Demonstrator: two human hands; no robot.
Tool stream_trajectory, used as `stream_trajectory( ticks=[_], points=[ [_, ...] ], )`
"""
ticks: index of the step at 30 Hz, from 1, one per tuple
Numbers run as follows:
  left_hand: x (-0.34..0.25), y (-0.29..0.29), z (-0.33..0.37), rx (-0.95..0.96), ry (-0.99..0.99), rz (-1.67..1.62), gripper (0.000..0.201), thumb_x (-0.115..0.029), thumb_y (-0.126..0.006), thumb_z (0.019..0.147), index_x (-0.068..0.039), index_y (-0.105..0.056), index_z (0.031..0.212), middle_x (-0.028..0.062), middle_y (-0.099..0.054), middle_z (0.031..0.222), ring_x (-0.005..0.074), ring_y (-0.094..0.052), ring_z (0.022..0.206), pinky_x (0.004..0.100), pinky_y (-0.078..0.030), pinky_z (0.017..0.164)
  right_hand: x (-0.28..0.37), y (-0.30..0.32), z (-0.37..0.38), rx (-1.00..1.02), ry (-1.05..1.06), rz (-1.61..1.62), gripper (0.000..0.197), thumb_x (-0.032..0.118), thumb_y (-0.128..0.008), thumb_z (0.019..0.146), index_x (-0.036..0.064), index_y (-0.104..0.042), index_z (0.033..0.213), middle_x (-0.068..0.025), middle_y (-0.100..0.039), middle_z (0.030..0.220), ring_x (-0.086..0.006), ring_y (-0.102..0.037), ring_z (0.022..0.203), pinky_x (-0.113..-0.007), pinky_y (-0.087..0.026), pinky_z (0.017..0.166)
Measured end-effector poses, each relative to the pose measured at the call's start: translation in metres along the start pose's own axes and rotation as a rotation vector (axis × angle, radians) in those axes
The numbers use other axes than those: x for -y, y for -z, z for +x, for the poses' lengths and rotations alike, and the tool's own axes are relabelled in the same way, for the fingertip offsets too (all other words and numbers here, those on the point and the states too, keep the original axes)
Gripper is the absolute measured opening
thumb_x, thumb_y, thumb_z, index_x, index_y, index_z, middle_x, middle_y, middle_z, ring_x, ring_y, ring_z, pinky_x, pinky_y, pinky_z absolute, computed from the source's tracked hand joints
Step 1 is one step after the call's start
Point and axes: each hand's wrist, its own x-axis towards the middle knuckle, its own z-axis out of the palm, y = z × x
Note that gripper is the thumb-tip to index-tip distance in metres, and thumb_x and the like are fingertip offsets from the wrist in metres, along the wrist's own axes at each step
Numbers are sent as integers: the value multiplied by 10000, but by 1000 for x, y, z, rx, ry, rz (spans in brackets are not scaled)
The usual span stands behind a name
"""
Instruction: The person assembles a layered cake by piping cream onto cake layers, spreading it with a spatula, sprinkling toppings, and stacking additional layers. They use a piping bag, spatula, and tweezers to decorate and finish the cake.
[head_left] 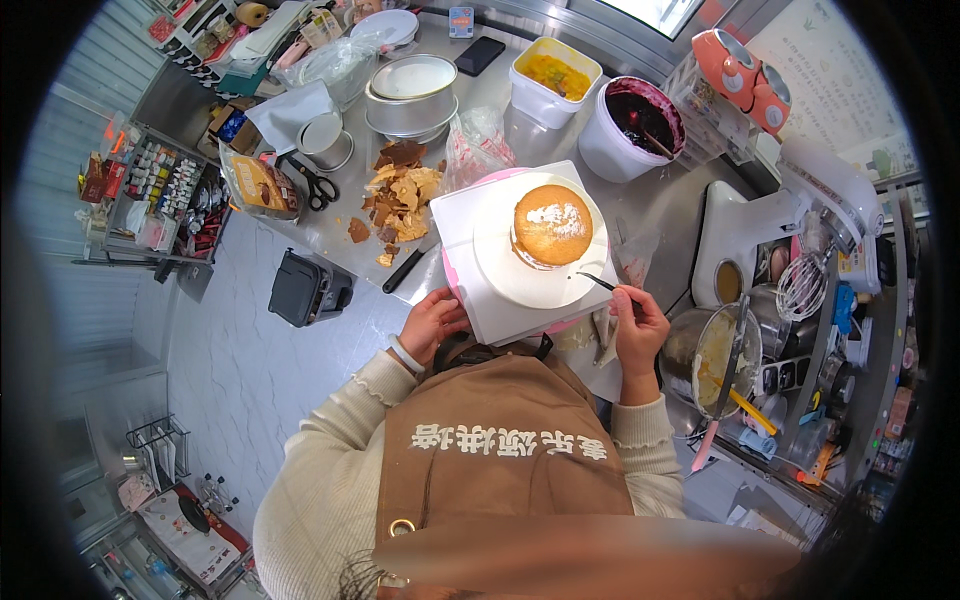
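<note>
A round golden sponge cake layer (553,226) with white cream or powder on top sits on a round white cake board (497,255). Beneath that lies a white square board (482,312), with a pink rim showing under its edges. My left hand (432,322) has its fingers curled at the square board's left edge. On the other side, my right hand (640,325) pinches thin dark tweezers (597,282). Their tip hovers near a small dark speck on the round board, apart from the cake.
Torn brown crust pieces (402,195) lie left of the cake, near a black-handled knife (408,270) and scissors (318,187). Behind stand a tub of yellow filling (556,75) and a bucket of dark red filling (640,118). At right are a stand mixer (745,235) and a mixing bowl (712,362).
</note>
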Motion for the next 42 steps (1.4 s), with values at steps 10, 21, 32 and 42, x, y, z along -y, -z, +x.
stream_trajectory(
  ticks=[10, 21, 32, 42],
  points=[
    [-50, -74, -70, 159, -783, 496, 210, 9, -737, 903, -26, -732, 1110, 5, -637, 992, 60, -567, 832, 215, -483, 739, 53, -20, -25, 195, -92, 245, 62, -12, -680, 953, -44, -706, 1000, -55, -697, 827, -95, -633, 718, -224, -510, 663],
    [-60, -108, -74, 425, -659, 406, 94, 16, -704, 941, -12, -717, 1030, 35, -668, 998, 50, -588, 801, 209, -474, 674, 71, -35, -36, 316, -77, 294, 76, -36, -661, 956, -48, -698, 1021, -65, -682, 837, -110, -636, 723, -237, -519, 679],
    [-98, -44, -18, -226, -818, 466, 116, -31, -725, 932, -64, -627, 880, -40, -648, 816, 23, -552, 704, 198, -454, 626, 41, -4, -13, 81, 129, -99, 94, -11, -681, 953, -46, -703, 1037, -44, -677, 821, -90, -611, 727, -213, -482, 684],
    [-91, 40, 58, -262, -855, 521, 469, 47, -557, 943, -50, -543, 1402, 145, -552, 1396, 206, -665, 1157, 296, -525, 952, 26, -7, -7, 111, 315, -403, 103, 36, -779, 869, 19, -733, 960, -72, -682, 779, -135, -590, 640, -259, -482, 617]
  ],
)
